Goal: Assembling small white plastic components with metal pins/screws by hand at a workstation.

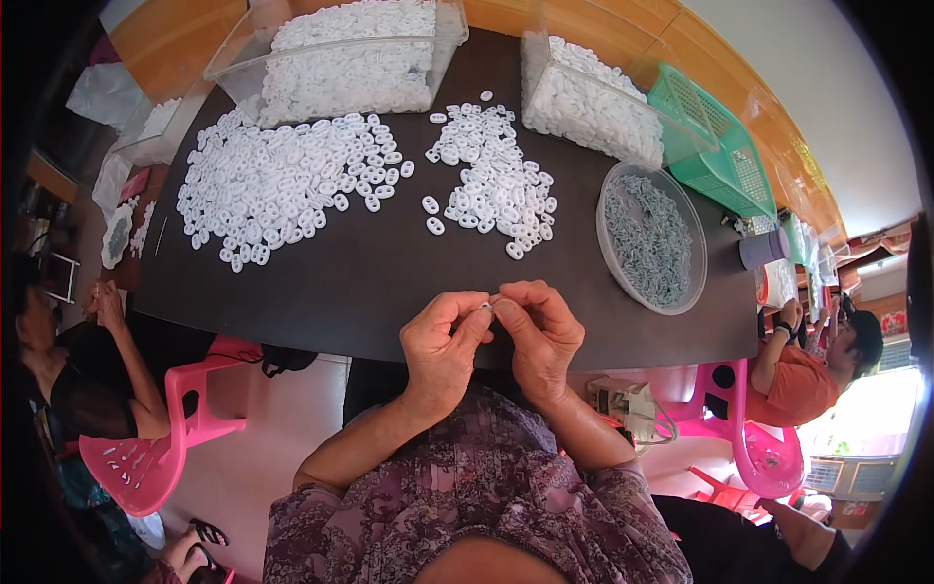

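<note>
Just past the table's near edge, my left hand (pixel 443 350) and my right hand (pixel 541 336) meet with their fingertips pinched together. A tiny white piece (pixel 486 307) shows at the left thumb and fingertips; the rest of it is covered by the fingers. What the right fingertips grip is too small to make out. Beyond my hands lies a small pile of white oval pieces with two holes each (pixel 496 175). A wider pile of the same ovals (pixel 282 180) spreads to the left. On the right stands a round clear tub (pixel 602 243) of small grey metal pieces resembling screws.
Two clear bins, one at the back left (pixel 449 58) and one at the back right (pixel 530 73), hold more white pieces. A green basket (pixel 715 146) and a purple-grey cup (pixel 765 249) stand at the right. People sit on both sides, near pink chairs (pixel 180 428).
</note>
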Demonstrator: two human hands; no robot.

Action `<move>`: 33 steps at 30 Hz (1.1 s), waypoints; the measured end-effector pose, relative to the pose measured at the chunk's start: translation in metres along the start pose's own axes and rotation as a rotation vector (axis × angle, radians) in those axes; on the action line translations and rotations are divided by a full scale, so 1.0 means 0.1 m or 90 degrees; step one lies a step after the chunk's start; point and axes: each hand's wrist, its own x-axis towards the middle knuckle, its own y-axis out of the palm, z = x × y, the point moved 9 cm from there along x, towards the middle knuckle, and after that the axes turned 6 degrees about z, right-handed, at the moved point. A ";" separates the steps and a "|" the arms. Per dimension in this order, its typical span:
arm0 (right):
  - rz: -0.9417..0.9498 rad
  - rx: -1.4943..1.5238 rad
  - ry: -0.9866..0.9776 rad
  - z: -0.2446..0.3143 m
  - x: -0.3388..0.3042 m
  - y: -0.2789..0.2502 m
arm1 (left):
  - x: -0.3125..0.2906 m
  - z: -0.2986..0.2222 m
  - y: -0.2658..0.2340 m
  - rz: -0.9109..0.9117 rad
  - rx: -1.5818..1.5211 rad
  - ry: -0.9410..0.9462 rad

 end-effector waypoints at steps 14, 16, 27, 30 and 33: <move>0.034 -0.233 -0.053 0.04 0.00 0.11 | -0.02 -0.01 -0.04 -0.001 0.058 0.010; 0.033 -0.246 -0.058 0.01 0.00 0.13 | -0.04 0.01 -0.06 -0.004 0.056 0.000; 0.069 -0.631 -0.259 0.40 0.40 -0.05 | 0.07 0.07 -0.20 -0.022 -0.082 -0.067; 0.121 -0.784 -0.333 0.29 0.42 0.09 | 0.07 0.09 -0.18 -0.018 -0.106 -0.065; 0.144 -0.836 -0.355 0.17 0.43 0.12 | 0.07 0.10 -0.19 -0.014 -0.122 -0.066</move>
